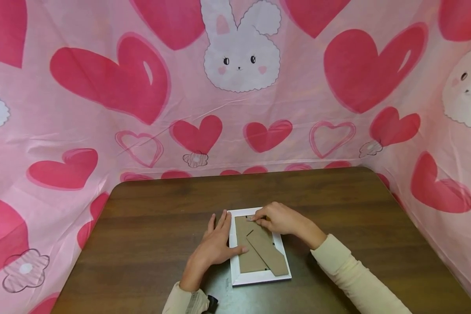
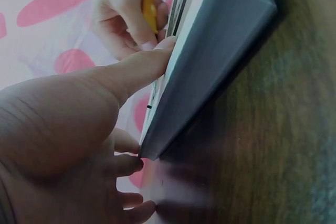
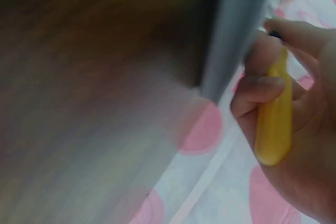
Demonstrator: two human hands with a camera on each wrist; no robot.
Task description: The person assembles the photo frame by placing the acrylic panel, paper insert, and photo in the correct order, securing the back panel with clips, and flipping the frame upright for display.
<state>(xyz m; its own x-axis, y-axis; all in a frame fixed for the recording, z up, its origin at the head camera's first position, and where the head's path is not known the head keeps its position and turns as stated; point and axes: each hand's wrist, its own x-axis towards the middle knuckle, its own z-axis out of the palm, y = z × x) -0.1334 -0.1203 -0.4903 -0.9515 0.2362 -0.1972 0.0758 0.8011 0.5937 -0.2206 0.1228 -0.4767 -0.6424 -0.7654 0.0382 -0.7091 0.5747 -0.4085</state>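
A white picture frame (image 1: pixel 261 276) lies face down on the table, its brown backing board (image 1: pixel 245 261) upward. An easel leg (image 1: pixel 264 248) lies flat at a slant on the board. Along the frame's left edge rests my left hand (image 1: pixel 216 244), fingers fairly straight and thumb on the backing. My right hand (image 1: pixel 280 218) grips a small yellow-handled tool (image 3: pixel 274 124) over the frame's far end. The tool's thin metal tip (image 1: pixel 250 220) is at the backing near a dark tab (image 1: pixel 247 216); whether it touches the tab I cannot tell.
The brown wooden table (image 1: pixel 161 218) extends around the frame. Pink cloth (image 1: pixel 227 104) with hearts and rabbits hangs behind the table and at both sides. A dark band (image 1: pixel 212 304) is on the left wrist, by the cream sleeve (image 1: pixel 184 301).
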